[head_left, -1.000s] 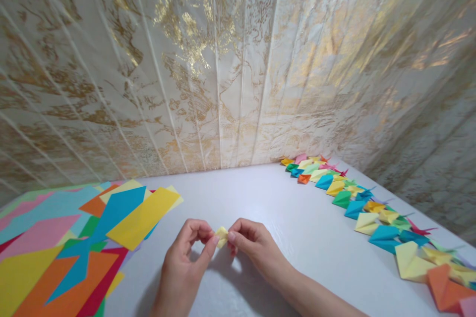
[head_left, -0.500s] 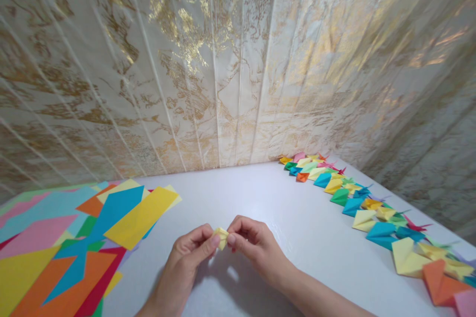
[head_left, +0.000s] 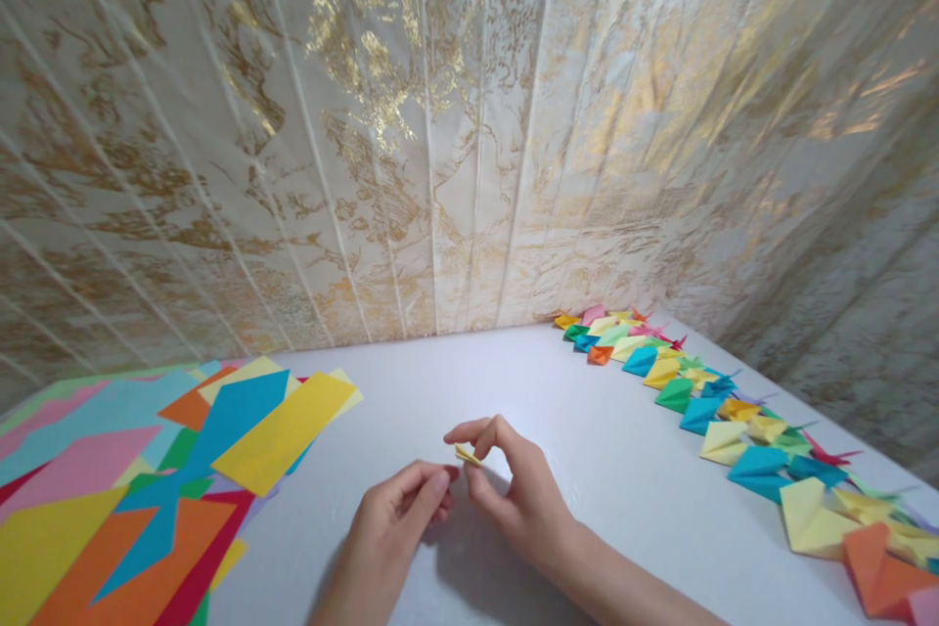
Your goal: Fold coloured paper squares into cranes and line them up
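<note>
Coloured paper sheets (head_left: 168, 489) overlap on the worktop (head_left: 411, 391) left of the left grip (head_left: 400, 514). Folded paper pieces (head_left: 755, 468) lie right of the right grip (head_left: 522, 484), a gold-patterned curtain (head_left: 440, 137) beyond both.

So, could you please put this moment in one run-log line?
right hand: holding folded yellow paper | left hand: curled, close by | left side: coloured sheets | right side: folded pieces

The yellow paper (head_left: 468, 456) (tiny here) is indistinct in detail.
</note>
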{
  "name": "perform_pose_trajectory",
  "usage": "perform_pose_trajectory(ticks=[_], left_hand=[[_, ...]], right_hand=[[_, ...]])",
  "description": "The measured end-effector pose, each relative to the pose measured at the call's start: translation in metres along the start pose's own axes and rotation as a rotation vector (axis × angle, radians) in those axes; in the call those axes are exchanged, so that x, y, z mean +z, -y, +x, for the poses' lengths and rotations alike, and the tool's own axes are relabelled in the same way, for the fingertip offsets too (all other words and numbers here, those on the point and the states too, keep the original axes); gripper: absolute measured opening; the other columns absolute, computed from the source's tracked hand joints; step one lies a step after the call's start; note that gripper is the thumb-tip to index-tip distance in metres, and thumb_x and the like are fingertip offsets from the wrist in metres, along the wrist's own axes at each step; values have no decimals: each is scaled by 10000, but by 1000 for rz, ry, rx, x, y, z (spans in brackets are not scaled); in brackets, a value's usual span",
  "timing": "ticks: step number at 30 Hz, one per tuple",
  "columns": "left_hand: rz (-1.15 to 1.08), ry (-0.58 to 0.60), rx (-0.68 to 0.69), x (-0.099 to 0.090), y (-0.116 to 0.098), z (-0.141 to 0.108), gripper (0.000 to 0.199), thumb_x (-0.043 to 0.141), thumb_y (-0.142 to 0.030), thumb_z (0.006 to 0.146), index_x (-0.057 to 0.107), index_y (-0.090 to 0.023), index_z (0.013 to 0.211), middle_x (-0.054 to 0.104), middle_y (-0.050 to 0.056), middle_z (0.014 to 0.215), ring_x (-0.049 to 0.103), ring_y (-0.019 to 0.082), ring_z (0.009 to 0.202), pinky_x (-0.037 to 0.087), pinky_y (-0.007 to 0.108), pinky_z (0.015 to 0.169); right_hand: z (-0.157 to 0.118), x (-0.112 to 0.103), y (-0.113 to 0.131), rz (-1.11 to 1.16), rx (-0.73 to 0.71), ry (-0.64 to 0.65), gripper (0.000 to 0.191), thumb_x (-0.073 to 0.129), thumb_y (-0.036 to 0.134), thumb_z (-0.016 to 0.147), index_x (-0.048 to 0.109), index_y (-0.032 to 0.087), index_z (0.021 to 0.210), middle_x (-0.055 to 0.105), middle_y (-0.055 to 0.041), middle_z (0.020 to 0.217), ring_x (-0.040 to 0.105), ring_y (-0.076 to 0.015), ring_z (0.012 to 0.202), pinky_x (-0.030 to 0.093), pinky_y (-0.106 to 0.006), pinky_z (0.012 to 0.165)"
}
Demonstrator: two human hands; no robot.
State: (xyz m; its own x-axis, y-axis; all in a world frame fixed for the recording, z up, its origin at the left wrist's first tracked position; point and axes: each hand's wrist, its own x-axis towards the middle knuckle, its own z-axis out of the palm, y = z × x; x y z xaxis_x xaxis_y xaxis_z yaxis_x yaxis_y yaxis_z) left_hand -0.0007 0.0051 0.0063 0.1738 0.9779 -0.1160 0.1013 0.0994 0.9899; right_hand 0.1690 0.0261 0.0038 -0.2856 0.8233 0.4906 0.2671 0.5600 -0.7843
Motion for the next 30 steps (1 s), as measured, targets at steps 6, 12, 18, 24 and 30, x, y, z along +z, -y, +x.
perform_pose_trajectory(ticks=[6, 12, 18, 24, 30], left_hand=[[24, -9, 102, 3, -7, -5, 446, 539, -600, 899, 551, -215, 674, 470, -39, 688, 448, 164, 691, 401, 241, 653], [-23, -93, -15, -7, -7, 2, 478, 561, -654, 817, 545, -205, 652, 473, -35, 624, 428, 168, 655, 354, 262, 627], [1, 21, -30, -8, -7, 2, 456, 525, -597, 856, 495, -209, 621, 446, -37, 609, 399, 163, 644, 318, 276, 639], [-1, 85, 26, -7, -2, 4, 462, 525, -596, 871, 500, -212, 616, 431, -36, 626, 398, 169, 658, 317, 279, 643], [66, 141, 69, -8, -5, -1, 478, 425, -631, 942, 467, -226, 692, 399, -39, 688, 403, 174, 697, 336, 269, 668]], right_hand=[[0, -1, 0, -386, -260, 144, 87, 551, 152, 888, 529, 224, 933, 643, -86, 973, 560, -222, 820, 451, -336, 732], [5, -11, 7, 30, -168, 308, 239, 620, 242, 932, 573, 216, 1165, 605, -90, 1110, 576, -213, 1052, 472, -335, 935], [6, -12, -1, 61, -102, 268, 199, 601, 373, 976, 712, 208, 973, 603, -60, 944, 605, -180, 882, 479, -284, 808], [7, -7, 5, 255, 103, 150, 337, 666, 475, 921, 707, 196, 736, 623, -18, 766, 592, -161, 749, 456, -280, 746], [6, -2, 4, 517, 367, 149, 390, 739, 542, 828, 653, 173, 735, 644, -4, 723, 604, -153, 690, 459, -289, 715]])
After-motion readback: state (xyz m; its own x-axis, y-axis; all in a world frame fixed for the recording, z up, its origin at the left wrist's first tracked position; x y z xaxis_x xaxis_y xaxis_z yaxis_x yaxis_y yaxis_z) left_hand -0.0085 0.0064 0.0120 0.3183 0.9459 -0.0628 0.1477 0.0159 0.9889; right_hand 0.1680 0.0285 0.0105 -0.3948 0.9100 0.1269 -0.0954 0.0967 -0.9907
